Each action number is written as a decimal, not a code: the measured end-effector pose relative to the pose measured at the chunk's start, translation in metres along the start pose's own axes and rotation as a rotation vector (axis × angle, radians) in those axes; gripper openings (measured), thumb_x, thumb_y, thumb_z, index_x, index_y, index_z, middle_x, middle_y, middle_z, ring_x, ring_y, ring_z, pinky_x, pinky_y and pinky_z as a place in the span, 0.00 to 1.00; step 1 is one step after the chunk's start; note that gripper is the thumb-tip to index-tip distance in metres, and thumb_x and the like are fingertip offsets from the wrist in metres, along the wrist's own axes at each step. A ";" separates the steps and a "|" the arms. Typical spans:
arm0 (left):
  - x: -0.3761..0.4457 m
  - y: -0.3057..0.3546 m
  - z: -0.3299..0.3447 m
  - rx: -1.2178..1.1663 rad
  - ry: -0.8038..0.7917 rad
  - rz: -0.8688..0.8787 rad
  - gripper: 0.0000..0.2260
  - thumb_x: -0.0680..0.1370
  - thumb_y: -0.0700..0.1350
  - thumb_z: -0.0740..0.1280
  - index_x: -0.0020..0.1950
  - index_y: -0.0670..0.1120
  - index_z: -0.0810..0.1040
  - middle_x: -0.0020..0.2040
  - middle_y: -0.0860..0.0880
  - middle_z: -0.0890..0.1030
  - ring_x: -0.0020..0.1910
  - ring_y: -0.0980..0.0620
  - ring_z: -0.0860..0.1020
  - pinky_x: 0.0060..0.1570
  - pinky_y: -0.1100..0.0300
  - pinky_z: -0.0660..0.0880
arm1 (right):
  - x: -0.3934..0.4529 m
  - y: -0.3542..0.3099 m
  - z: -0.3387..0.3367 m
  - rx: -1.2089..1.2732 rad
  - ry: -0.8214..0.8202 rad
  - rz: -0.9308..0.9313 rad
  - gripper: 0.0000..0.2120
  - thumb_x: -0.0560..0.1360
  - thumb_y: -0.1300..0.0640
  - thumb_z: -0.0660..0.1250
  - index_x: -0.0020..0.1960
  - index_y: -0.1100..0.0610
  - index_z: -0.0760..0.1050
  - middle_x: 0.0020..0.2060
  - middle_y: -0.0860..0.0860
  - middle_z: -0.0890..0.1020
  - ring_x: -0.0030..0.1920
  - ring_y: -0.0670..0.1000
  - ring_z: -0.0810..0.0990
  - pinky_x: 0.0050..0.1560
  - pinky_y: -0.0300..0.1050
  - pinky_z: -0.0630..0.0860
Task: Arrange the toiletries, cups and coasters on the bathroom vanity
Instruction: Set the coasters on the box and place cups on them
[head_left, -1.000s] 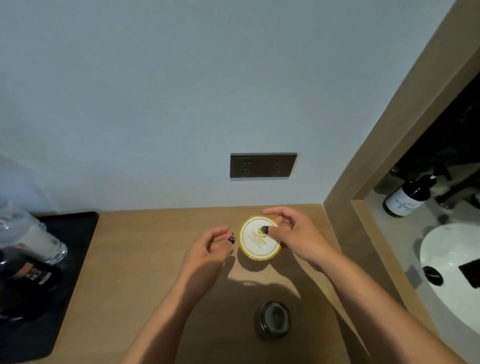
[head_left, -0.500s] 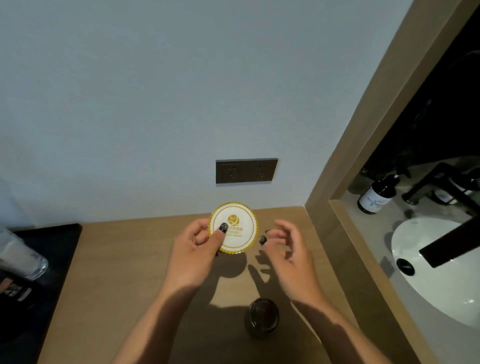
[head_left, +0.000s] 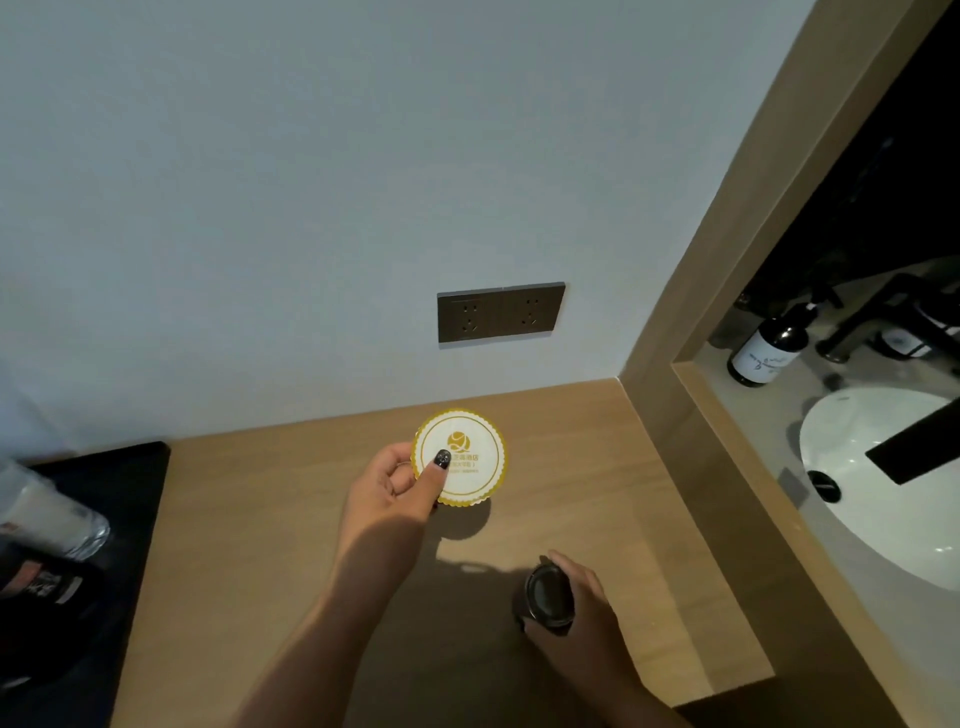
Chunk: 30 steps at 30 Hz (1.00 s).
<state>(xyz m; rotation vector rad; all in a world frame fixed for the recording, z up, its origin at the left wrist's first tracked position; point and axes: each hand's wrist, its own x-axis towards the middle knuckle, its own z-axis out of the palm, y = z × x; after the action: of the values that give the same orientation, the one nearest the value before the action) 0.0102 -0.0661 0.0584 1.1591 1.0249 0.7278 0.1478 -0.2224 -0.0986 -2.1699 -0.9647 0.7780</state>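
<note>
Coaster (head_left: 467, 457) pinched by left hand (head_left: 387, 493).

Wooden vanity counter (head_left: 597, 467), black tray (head_left: 124, 519) at its left edge, dark cup (head_left: 549, 598) near the front.

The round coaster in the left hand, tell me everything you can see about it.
The coaster is a thin round disc, white and seemingly paper, with a scalloped gold edge, a gold ring inside it and a gold emblem above small print too blurred to read. The left hand pinches its lower left edge, thumb on the printed face, fingers behind. It faces the camera, above the wooden counter near the wall; its shadow falls on the wood below. Whether its lower edge touches the counter is unclear.
</note>
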 end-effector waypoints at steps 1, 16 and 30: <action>0.000 -0.001 -0.002 0.005 -0.003 -0.015 0.08 0.77 0.35 0.66 0.57 0.41 0.76 0.42 0.47 0.86 0.37 0.57 0.83 0.36 0.68 0.77 | 0.002 0.000 -0.001 -0.012 0.001 0.011 0.37 0.65 0.53 0.77 0.70 0.48 0.65 0.63 0.43 0.70 0.64 0.44 0.70 0.58 0.28 0.63; -0.016 -0.005 -0.032 0.919 -0.188 0.409 0.27 0.72 0.53 0.70 0.71 0.54 0.70 0.65 0.56 0.74 0.61 0.55 0.73 0.63 0.55 0.71 | -0.012 -0.135 -0.080 0.487 0.301 0.100 0.24 0.63 0.53 0.77 0.56 0.46 0.75 0.52 0.43 0.79 0.53 0.45 0.79 0.57 0.54 0.79; -0.059 0.037 0.041 0.817 -0.303 0.834 0.32 0.60 0.69 0.70 0.60 0.58 0.72 0.51 0.62 0.74 0.50 0.62 0.72 0.50 0.61 0.74 | -0.093 -0.204 -0.150 0.154 0.399 -0.133 0.30 0.60 0.42 0.75 0.60 0.43 0.73 0.52 0.38 0.78 0.53 0.38 0.76 0.52 0.36 0.75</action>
<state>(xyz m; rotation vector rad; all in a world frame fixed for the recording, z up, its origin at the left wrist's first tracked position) 0.0266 -0.1234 0.1120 2.4009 0.5407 0.7369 0.1184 -0.2331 0.1694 -1.9998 -0.8021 0.3256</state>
